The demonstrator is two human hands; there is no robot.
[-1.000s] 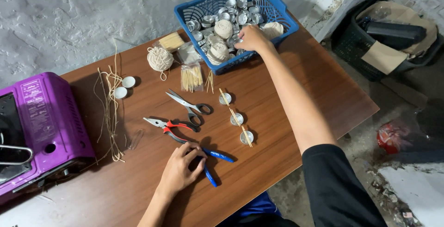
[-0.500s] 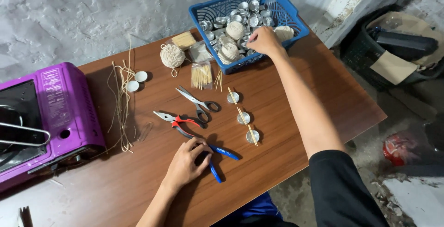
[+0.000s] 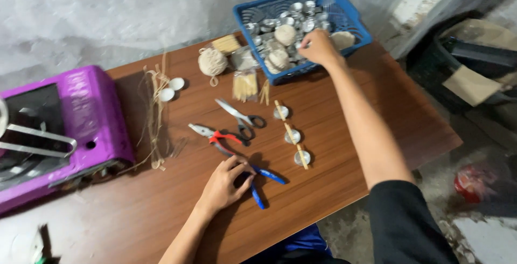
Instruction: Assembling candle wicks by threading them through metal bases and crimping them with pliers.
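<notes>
Right hand: your right hand (image 3: 319, 47) reaches into the blue basket (image 3: 353, 19) at the table's far edge, fingers curled; what it grips, you cannot tell.
Left hand: your left hand (image 3: 225, 184) rests loosely spread on the blue-handled pliers (image 3: 264, 184).
Room: bare table (image 3: 371, 108) lies right of your arm.

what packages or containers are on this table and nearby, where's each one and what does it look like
Clear packet of pale sticks: table centre-top, left of the basket.
Blue plastic basket: far right corner, holding small metal cups; right hand reaches in.
Tan cardboard box: on the floor, right, partly inside a dark bin.
</notes>
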